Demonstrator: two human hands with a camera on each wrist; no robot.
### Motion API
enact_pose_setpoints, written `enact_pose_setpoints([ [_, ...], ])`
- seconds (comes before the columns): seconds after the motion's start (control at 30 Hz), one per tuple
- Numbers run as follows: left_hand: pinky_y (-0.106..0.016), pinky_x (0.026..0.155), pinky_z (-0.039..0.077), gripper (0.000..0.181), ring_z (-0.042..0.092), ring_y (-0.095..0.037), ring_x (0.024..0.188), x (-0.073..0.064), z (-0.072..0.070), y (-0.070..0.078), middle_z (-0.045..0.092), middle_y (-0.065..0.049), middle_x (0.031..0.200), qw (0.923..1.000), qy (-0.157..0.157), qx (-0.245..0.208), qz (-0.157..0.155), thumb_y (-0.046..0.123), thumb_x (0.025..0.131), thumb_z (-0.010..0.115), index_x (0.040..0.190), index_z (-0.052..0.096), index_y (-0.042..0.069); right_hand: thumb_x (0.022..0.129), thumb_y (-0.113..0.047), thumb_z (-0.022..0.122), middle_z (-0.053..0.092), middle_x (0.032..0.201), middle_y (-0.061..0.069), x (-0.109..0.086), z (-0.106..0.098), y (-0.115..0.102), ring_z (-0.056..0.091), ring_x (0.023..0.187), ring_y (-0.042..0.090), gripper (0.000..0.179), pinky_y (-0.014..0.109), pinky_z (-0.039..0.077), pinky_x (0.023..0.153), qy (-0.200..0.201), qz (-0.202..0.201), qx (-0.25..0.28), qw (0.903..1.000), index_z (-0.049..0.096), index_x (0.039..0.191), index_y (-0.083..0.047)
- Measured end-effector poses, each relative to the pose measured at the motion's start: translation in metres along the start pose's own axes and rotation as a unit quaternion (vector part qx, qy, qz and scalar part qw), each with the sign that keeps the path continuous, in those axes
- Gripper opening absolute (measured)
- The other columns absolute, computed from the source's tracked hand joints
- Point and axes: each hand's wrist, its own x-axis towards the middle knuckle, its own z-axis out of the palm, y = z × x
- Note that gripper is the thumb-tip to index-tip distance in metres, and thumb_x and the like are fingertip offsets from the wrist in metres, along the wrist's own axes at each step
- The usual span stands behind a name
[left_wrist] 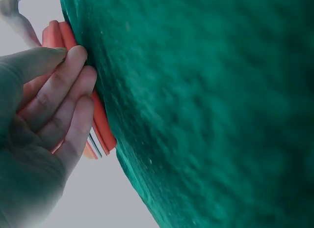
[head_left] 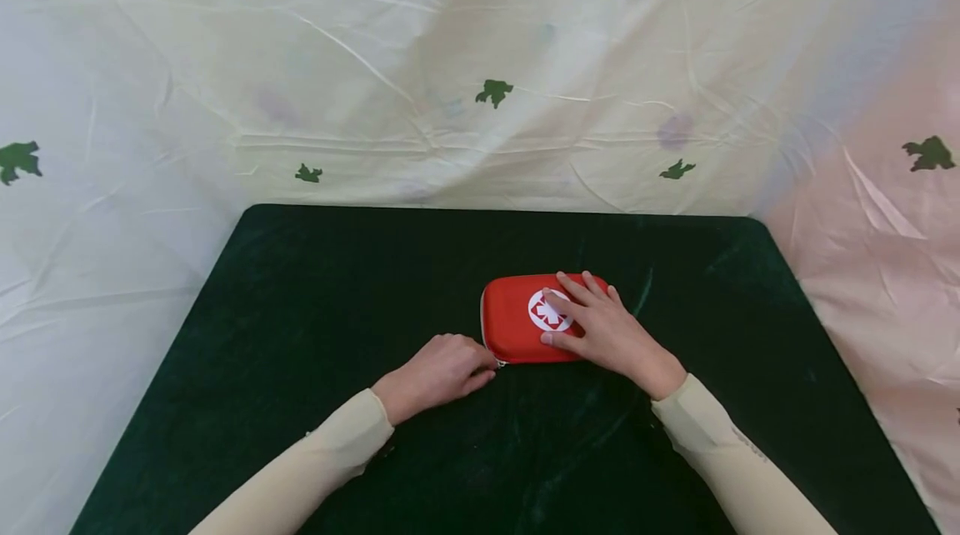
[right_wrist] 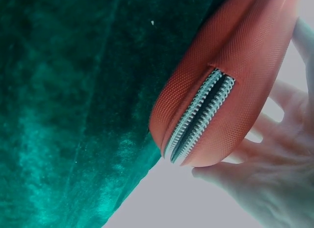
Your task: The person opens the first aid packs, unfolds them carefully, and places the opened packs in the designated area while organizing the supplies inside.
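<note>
A red hard-shell zip case [head_left: 506, 320] with a white round emblem [head_left: 542, 317] on its lid lies flat on the dark green cloth. At its front left corner my left hand [head_left: 446, 368] pinches the zipper pull [head_left: 502, 363] between thumb and forefinger, mostly hidden by the fingers. My right hand [head_left: 607, 331] rests on the right part of the lid, fingers spread, covering some of the emblem. From the right wrist, the silver zipper teeth [right_wrist: 207, 115] stand apart at this end, with a narrow dark gap between the two rows.
Dark green velvety cloth [head_left: 337, 285] covers the table around the case. Behind and at both sides hangs a pale curtain [head_left: 337, 77] with green leaf prints. Cream sleeves [head_left: 300, 460] cover both forearms.
</note>
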Motion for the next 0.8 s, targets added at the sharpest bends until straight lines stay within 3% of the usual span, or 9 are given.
enact_pose_setpoints([
  [0.07, -0.019, 0.078, 0.054, 0.013, 0.061, 0.008, 0.079, 0.005, 0.01, -0.01, 0.073, 0.012, 0.098, 0.9998, 0.012, 0.009, 0.011, 0.025, 0.101, 0.069, 0.112, 0.074, 0.022, 0.094, -0.054, 0.07, 0.026, 0.17, 0.011, 0.002, -0.003, 0.0, 0.014, 0.155, 0.047, 0.077, 0.074, 0.015, 0.118, 0.001, -0.001, 0.0, 1.0, 0.043, 0.16, -0.021],
  [0.17, -0.019, 0.076, 0.054, 0.012, 0.061, 0.007, 0.078, 0.008, 0.009, -0.008, 0.073, 0.013, 0.096, 0.9995, 0.018, 0.022, 0.014, 0.024, 0.1, 0.07, 0.111, 0.074, 0.022, 0.094, -0.053, 0.071, 0.027, 0.17, 0.012, 0.005, -0.005, -0.001, 0.014, 0.155, 0.048, 0.078, 0.074, 0.015, 0.118, 0.003, -0.004, -0.003, 1.0, 0.043, 0.159, -0.021],
  [0.3, -0.021, 0.077, 0.055, 0.012, 0.062, 0.002, 0.076, 0.008, -0.006, 0.013, 0.075, 0.008, 0.095, 0.9987, 0.003, 0.05, -0.01, 0.02, 0.099, 0.072, 0.11, 0.075, 0.017, 0.094, -0.052, 0.071, 0.028, 0.169, 0.013, 0.005, -0.004, 0.0, 0.015, 0.154, 0.048, 0.077, 0.074, 0.016, 0.117, 0.011, -0.007, -0.005, 0.9999, 0.044, 0.159, -0.02],
  [0.4, -0.021, 0.077, 0.054, 0.014, 0.061, 0.003, 0.076, 0.007, -0.008, 0.015, 0.074, 0.01, 0.095, 0.9978, -0.012, 0.062, -0.022, 0.026, 0.1, 0.071, 0.112, 0.075, 0.02, 0.093, -0.052, 0.072, 0.028, 0.169, 0.013, 0.004, -0.001, 0.003, 0.016, 0.154, 0.048, 0.078, 0.074, 0.016, 0.118, 0.016, -0.009, -0.006, 0.9998, 0.044, 0.159, -0.02],
  [0.53, -0.02, 0.072, 0.053, 0.016, 0.057, 0.003, 0.071, -0.001, -0.013, 0.009, 0.071, 0.015, 0.088, 0.9973, -0.028, 0.046, -0.049, 0.032, 0.101, 0.069, 0.11, 0.078, 0.022, 0.093, -0.053, 0.071, 0.027, 0.17, 0.01, 0.001, 0.009, 0.004, 0.015, 0.155, 0.046, 0.079, 0.071, 0.014, 0.119, 0.025, -0.007, -0.004, 0.9996, 0.042, 0.16, -0.023],
  [0.67, -0.022, 0.066, 0.052, 0.016, 0.056, 0.0, 0.067, -0.003, -0.024, -0.001, 0.067, 0.012, 0.084, 0.995, 0.022, 0.018, -0.096, 0.03, 0.102, 0.067, 0.107, 0.077, 0.019, 0.091, -0.052, 0.074, 0.029, 0.169, 0.011, -0.002, 0.012, 0.007, 0.017, 0.154, 0.045, 0.077, 0.071, 0.013, 0.12, 0.045, -0.015, 0.002, 0.9989, 0.047, 0.157, -0.022],
  [0.8, -0.033, 0.09, 0.057, 0.023, 0.063, -0.013, 0.101, 0.015, -0.036, -0.005, 0.067, 0.0, 0.122, 0.984, 0.104, -0.022, -0.143, 0.027, 0.103, 0.066, 0.121, 0.068, 0.013, 0.091, -0.042, 0.078, 0.03, 0.168, 0.014, -0.007, 0.005, 0.006, 0.019, 0.154, 0.045, 0.067, 0.07, 0.023, 0.118, 0.096, -0.012, 0.028, 0.9949, 0.057, 0.151, -0.019],
])
